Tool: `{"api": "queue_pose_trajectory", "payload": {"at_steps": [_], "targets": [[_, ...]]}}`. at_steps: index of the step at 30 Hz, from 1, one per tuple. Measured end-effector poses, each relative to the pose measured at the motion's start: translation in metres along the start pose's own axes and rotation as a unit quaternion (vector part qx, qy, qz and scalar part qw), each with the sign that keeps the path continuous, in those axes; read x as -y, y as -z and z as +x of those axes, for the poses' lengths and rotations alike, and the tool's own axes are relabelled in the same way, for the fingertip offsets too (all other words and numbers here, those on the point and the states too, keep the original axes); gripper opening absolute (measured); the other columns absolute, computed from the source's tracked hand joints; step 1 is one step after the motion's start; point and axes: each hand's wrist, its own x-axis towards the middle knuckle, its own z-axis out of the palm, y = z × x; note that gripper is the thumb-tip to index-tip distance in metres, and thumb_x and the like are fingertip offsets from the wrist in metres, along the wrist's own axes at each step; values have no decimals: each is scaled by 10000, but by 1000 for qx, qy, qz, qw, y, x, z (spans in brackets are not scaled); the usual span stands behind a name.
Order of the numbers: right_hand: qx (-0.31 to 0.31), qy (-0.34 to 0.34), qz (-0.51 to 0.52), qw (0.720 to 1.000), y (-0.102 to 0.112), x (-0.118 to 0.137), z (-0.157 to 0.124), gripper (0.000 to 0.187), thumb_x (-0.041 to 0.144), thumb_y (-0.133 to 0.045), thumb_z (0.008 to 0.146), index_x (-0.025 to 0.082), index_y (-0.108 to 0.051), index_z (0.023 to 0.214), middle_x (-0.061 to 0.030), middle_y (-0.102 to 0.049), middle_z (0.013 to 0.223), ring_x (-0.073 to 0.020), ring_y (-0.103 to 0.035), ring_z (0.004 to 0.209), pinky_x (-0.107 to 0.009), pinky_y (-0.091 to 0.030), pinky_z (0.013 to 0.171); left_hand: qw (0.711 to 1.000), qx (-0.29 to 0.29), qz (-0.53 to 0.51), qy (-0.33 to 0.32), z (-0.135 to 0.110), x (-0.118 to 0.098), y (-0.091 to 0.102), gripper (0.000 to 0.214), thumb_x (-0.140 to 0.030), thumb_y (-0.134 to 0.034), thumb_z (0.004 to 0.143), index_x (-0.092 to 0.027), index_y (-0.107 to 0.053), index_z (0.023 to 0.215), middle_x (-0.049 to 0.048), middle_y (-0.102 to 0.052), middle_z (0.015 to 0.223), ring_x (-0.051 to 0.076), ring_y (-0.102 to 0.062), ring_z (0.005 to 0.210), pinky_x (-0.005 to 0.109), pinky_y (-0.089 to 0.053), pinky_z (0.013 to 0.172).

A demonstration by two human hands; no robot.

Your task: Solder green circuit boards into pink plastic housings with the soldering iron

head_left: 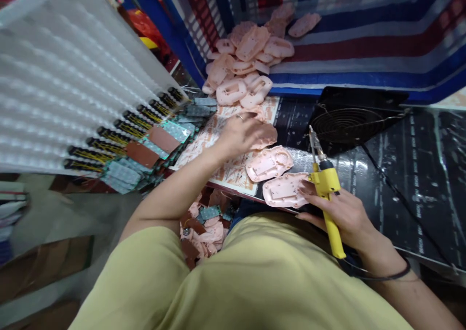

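My right hand (344, 213) is wrapped around a yellow soldering gun (327, 182), its metal tip pointing up and away from me. Fingers of that hand also touch the right end of the nearest pink plastic shell (284, 190). Another pink shell (270, 163) lies just beyond it, inner side up. Over the shells farther up the row, my left hand (240, 132) reaches with its fingers apart. Its fingertips rest on a pink shell (267, 137), partly covering it; whether they grip it is not clear.
A pile of pink shells (251, 46) spills from a striped, blue-edged crate (364, 46). A black fan (351, 121) stands at right, its cable crossing the table. Green circuit boards (171, 131) with wires are stacked at left beside a white foam sheet (73, 73). Shells and boards (207, 228) lie below the table edge.
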Motion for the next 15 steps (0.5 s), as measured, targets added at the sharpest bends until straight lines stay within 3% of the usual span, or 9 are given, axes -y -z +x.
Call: {"api": "queue_pose_trajectory", "payload": {"at_steps": [4,7,12,15], "targets": [[11,11,-23,1000,-2,-1,-2,349,233,-743,864,179,-614,1183,-61,-735,969,-165,-698,824,-291,-563,747,988,96,-1,-118,-48,-28,-18,555,-547,-490,949,-260,-544,1420,153,-368,1587,378,-289,1479,626,-200,1180],[17,21,-43,999,-5,-4,-7,372,205,-753,849,172,-616,1193,-60,-732,945,-173,-697,828,-281,-544,723,979,152,12,-134,-63,-37,-31,558,-508,-438,984,-295,-447,1499,147,-309,1618,374,-244,1504,662,-116,1188],[19,18,-112,993,-8,-5,-15,385,234,-762,845,214,-639,1209,-33,-730,977,-147,-676,783,-270,-518,759,982,138,12,-130,-50,-37,-42,498,-420,-348,1025,-291,-451,1495,108,-304,1628,313,-243,1518,617,-133,1206],[12,-17,-87,996,-7,-8,-20,464,244,-801,803,243,-656,1243,-20,-728,884,-163,-668,731,-280,-509,734,987,90,-3,-135,-45,-36,-44,502,-433,-341,1026,-272,-460,1487,114,-335,1614,286,-301,1497,584,-195,1201]]}}
